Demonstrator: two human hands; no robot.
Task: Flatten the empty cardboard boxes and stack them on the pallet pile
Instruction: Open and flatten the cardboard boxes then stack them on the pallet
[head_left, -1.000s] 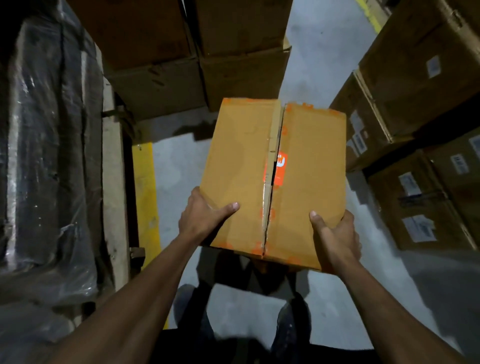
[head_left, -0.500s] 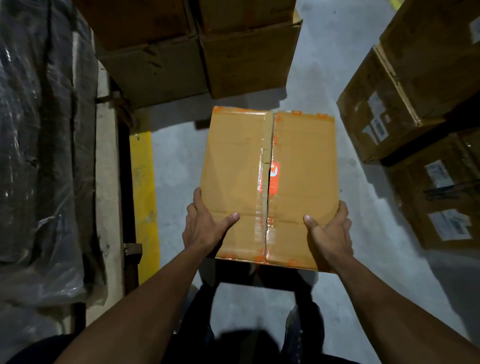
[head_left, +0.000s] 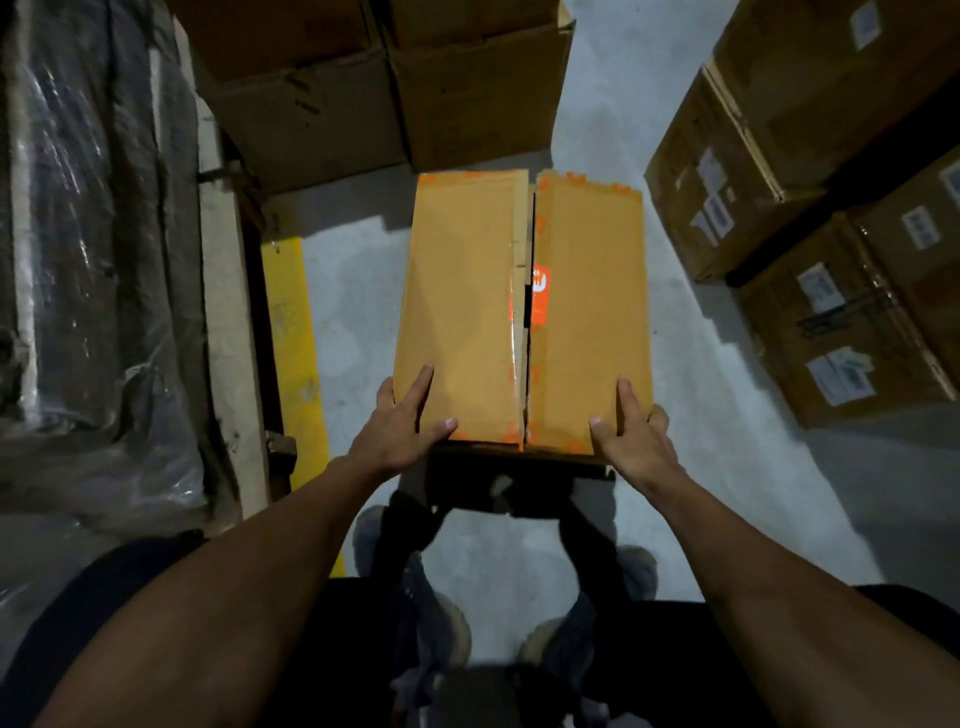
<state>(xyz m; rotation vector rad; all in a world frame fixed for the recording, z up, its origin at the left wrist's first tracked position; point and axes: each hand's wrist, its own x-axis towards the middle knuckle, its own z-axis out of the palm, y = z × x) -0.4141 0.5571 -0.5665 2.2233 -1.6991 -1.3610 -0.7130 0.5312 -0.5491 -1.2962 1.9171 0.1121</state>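
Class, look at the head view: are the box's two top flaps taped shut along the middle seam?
No: a dark gap runs between the two flaps of the box.

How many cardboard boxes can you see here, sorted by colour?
Bright orange-yellow box, held in both hands: 1
Dark brown boxes ahead: 2 (left, right)
Brown labelled boxes at right: 4 ()
Total: 7

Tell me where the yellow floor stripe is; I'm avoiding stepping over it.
In the head view, the yellow floor stripe runs along the concrete left of the held box, beside the wooden pallet edge.
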